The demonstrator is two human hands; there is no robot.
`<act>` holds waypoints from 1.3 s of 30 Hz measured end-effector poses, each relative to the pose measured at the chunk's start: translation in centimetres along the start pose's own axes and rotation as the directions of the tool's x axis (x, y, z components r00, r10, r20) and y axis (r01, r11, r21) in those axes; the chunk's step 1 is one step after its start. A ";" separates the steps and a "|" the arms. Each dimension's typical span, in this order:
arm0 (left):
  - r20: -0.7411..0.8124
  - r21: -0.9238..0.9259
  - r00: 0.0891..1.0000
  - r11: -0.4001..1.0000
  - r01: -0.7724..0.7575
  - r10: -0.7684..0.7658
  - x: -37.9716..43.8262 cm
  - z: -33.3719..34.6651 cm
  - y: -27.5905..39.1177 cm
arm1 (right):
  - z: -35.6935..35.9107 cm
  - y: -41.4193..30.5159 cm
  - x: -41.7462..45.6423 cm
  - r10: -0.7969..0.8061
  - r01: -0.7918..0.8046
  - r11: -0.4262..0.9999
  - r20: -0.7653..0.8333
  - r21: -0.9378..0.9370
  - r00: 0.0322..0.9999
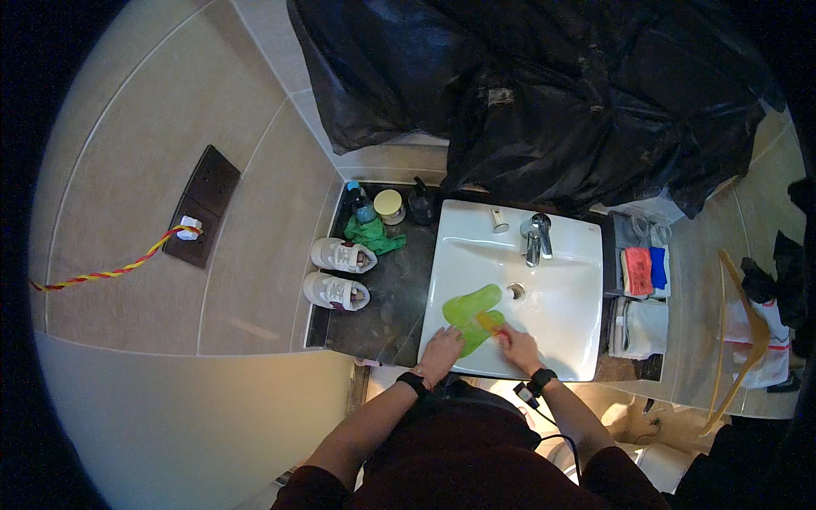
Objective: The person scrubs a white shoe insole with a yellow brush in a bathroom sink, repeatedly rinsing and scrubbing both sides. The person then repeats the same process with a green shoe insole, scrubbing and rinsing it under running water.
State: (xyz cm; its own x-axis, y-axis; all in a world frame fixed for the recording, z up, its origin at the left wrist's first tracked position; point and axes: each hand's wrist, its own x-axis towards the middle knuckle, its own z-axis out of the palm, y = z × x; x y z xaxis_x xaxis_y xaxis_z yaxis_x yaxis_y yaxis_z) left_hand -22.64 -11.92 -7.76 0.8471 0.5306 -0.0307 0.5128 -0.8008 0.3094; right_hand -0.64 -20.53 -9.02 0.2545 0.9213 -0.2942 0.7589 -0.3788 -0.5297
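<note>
Two lime-green shoe insoles lie in the white washbasin (561, 344), left of its drain. My left hand (441, 352) grips the edge of the nearer insole (472, 343) at the basin's front left. In my right hand (519, 350) is a small orange-yellow brush (488, 322), blurred, against the upper part of that insole. The other insole (470, 306) rests just beyond, angled toward the drain (515, 291), partly touching the nearer one. A pair of white sneakers (344, 255) without visible laces undone stands on the dark counter to the left.
A chrome faucet (537, 239) rises at the basin's back. Left on the counter (398, 306) are a green cloth (376, 236), a lidded jar (389, 205) and bottles. Folded towels (645, 328) lie right. Black plastic sheeting (542, 95) hangs behind; a wooden hanger (755, 338) is far right.
</note>
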 end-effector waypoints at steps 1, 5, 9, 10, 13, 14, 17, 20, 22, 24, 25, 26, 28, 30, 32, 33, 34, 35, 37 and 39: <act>-0.040 0.015 0.999 1.000 -0.028 0.028 0.3 0.2 0.0 | -0.1 0.5 0.1 0.047 -0.046 0.999 -0.094 0.012 0.994; 0.002 0.041 1.000 0.999 -0.028 0.028 1.3 0.7 0.6 | 1.0 1.2 0.2 -0.019 0.025 0.996 -0.072 0.084 0.997; -0.064 0.089 0.998 0.996 -0.015 0.021 0.9 0.6 0.8 | 1.0 1.5 -0.5 -0.122 0.111 0.985 0.080 0.131 0.989; -0.034 0.081 0.999 0.997 -0.013 0.015 0.8 0.6 0.8 | 0.5 1.7 -0.5 -0.041 0.045 0.992 -0.040 0.115 0.998; -0.050 0.058 0.998 0.997 -0.041 0.044 1.1 0.9 0.6 | -0.5 1.9 -0.3 0.100 -0.096 0.993 -0.056 0.072 0.993; -0.070 0.045 0.995 0.997 -0.064 0.067 1.4 1.1 0.7 | -0.5 1.6 -0.4 0.080 -0.075 0.993 -0.059 0.086 0.995; -0.071 0.016 0.997 0.999 -0.041 0.042 1.6 1.5 0.6 | -0.1 1.0 -0.8 -0.129 0.124 0.986 0.043 0.108 0.991; 0.006 -0.002 0.999 0.999 0.049 -0.048 1.5 1.4 0.8 | -0.1 1.3 -1.2 -0.052 0.049 0.989 0.021 0.137 0.998; 0.009 -0.057 1.000 0.998 0.000 0.000 1.8 1.0 0.8 | -0.5 2.0 -1.2 0.115 -0.103 0.990 -0.134 0.094 0.984; 0.158 -0.111 0.987 0.993 0.045 -0.027 2.4 0.4 0.6 | -1.1 2.8 -1.0 0.128 -0.119 0.981 -0.051 0.156 0.990; 0.278 -0.135 0.958 0.985 0.110 -0.069 3.3 0.2 0.2 | -1.5 3.2 -0.6 0.135 -0.120 0.978 -0.082 0.171 0.987; 0.381 -0.145 0.919 0.975 0.167 -0.101 3.9 0.1 -0.1 | -1.4 3.3 -0.7 0.114 -0.101 0.981 -0.066 0.165 0.991; -0.020 -0.008 0.999 1.000 -0.030 0.030 4.4 -0.1 -1.3 | -1.2 3.2 -0.7 0.025 -0.014 0.990 -0.079 0.138 0.997; -0.191 0.271 0.971 0.959 -0.086 0.141 5.1 0.3 -2.5 | -0.7 2.7 -1.0 0.077 -0.054 0.982 -0.122 0.182 0.990; -0.071 0.360 0.983 0.923 -0.135 0.171 5.8 1.0 -3.5 | -0.2 2.2 -1.4 0.112 -0.081 0.969 -0.120 0.235 0.986; 0.004 0.395 0.985 0.904 -0.162 0.175 6.4 1.3 -3.8 | -0.1 2.1 -1.7 0.128 -0.094 0.962 -0.121 0.256 0.984; -0.007 0.434 0.968 0.873 -0.224 0.252 7.1 1.4 -4.1 | -0.2 2.0 -1.9 0.163 -0.122 0.957 -0.140 0.262 0.977; 0.034 0.382 0.973 0.897 -0.222 0.227 7.7 1.4 -4.2 | -0.4 2.2 -2.0 0.157 -0.109 0.944 -0.133 0.312 0.979; 0.172 0.278 0.971 0.938 -0.208 0.165 9.1 0.3 -4.0 | -1.1 2.6 -2.2 0.201 -0.134 0.912 -0.137 0.388 0.970; -0.064 0.108 0.987 0.984 -0.143 0.150 9.9 -2.3 -3.5 | -1.8 3.2 -2.4 0.199 -0.107 0.896 -0.175 0.430 0.964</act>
State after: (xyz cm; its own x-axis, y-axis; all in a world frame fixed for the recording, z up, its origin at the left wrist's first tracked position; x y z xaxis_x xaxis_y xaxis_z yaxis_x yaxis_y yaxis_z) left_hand -16.36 -3.21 -6.97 0.9038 0.4211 0.0768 0.3988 -0.8935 0.2063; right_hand 2.25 -23.79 -8.58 0.5015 0.8284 -0.2498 0.3952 -0.4761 -0.7856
